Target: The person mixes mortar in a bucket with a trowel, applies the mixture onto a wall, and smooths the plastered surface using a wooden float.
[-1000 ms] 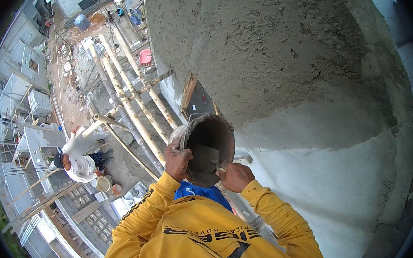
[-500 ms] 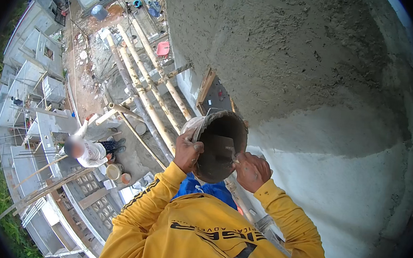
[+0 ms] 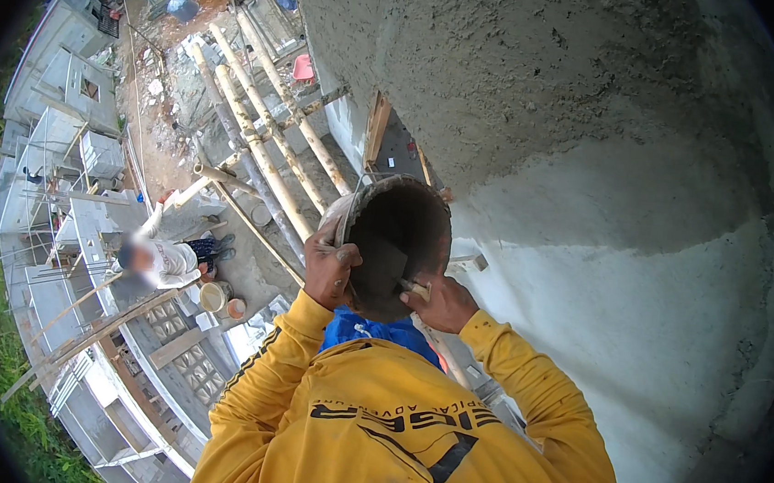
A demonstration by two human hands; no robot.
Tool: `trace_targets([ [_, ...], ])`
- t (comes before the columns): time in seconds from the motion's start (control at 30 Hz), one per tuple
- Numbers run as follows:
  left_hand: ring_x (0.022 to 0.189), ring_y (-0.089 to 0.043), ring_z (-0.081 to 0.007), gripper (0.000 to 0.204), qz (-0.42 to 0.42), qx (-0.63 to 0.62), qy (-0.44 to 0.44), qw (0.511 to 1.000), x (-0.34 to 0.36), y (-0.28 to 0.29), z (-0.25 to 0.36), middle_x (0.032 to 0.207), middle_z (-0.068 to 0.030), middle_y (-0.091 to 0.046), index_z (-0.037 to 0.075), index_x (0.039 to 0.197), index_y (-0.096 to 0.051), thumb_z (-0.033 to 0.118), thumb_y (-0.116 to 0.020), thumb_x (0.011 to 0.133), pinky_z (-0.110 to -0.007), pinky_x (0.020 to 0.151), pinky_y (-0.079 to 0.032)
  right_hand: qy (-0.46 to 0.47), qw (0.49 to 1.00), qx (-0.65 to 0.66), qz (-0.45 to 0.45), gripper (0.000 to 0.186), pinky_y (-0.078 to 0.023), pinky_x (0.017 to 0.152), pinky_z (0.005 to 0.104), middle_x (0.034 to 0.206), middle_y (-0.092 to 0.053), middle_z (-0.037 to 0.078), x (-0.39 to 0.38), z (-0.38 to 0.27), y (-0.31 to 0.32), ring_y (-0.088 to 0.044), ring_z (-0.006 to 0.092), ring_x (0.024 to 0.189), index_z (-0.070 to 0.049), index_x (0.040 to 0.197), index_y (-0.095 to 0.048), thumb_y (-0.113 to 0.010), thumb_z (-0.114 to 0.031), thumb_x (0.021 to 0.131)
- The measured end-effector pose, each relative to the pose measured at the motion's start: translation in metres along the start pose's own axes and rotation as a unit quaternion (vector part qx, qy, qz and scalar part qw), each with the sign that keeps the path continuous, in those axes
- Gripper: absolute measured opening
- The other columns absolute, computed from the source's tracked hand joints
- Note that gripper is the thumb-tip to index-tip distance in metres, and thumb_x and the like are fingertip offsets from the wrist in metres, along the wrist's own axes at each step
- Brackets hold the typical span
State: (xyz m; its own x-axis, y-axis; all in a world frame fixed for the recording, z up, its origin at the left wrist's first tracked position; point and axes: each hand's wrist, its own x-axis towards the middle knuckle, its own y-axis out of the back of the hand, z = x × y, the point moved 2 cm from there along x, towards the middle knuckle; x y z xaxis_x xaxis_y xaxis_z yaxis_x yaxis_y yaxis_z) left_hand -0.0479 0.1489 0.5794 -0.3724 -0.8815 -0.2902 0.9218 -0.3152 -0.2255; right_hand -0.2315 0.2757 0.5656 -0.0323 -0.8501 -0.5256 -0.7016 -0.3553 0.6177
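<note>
The wall (image 3: 546, 108), coarse grey render above and paler, smoother below, stands at the right; a swing of the bucket could gouge it. To the left run bamboo poles (image 3: 255, 145), with a co-worker (image 3: 169, 261) in a white top beyond and lower down; anything slipping from a muddy grip might fall on that side.

The mortar-caked bucket (image 3: 433, 236) is held up before the chest, between poles and wall. The left hand (image 3: 328, 266) is clamped on its left rim; a slick edge or heavy load could twist it loose. Its mouth faces up toward the head, its long axis running down and away; the base is hidden.

The right hand (image 3: 446, 304) is closed on the handle of a plastering trowel (image 3: 385, 264); whether it also braces the rim, I cannot tell. The blade, inside the bucket, points left and slightly away, the trowel's long axis slanting from near right to far left; scraping too hard could flick mortar out.
</note>
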Motion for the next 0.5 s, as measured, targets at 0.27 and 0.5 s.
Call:
trace_targets([
  [0.27, 0.076, -0.055, -0.0078, 0.065, 0.041, -0.099, -0.004, 0.994, -0.016, 0.017, -0.005, 0.103, -0.0028, -0.066, -0.006, 0.131, -0.057, -0.002, -0.051, 0.066, -0.022, 0.069, -0.047, -0.011, 0.991, -0.074, 0.108, 0.038, -0.054, 0.072, 0.0502, 0.086, -0.069, 0.023, -0.018, -0.01, 0.003, -0.067, 0.0421, 0.08, 0.0, 0.105, -0.065, -0.062, -0.036, 0.091],
  [0.5, 0.072, -0.054, -0.0068, 0.066, 0.078, -0.108, -0.016, 0.991, -0.016, 0.036, -0.005, 0.1, -0.0017, -0.066, -0.005, 0.133, -0.057, -0.004, -0.05, 0.067, -0.02, 0.064, -0.046, -0.007, 0.992, -0.081, 0.095, 0.044, -0.053, 0.075, 0.0482, 0.089, -0.069, 0.027, -0.028, -0.031, 0.023, -0.068, 0.0412, 0.086, 0.002, 0.114, -0.062, -0.058, -0.037, 0.094],
])
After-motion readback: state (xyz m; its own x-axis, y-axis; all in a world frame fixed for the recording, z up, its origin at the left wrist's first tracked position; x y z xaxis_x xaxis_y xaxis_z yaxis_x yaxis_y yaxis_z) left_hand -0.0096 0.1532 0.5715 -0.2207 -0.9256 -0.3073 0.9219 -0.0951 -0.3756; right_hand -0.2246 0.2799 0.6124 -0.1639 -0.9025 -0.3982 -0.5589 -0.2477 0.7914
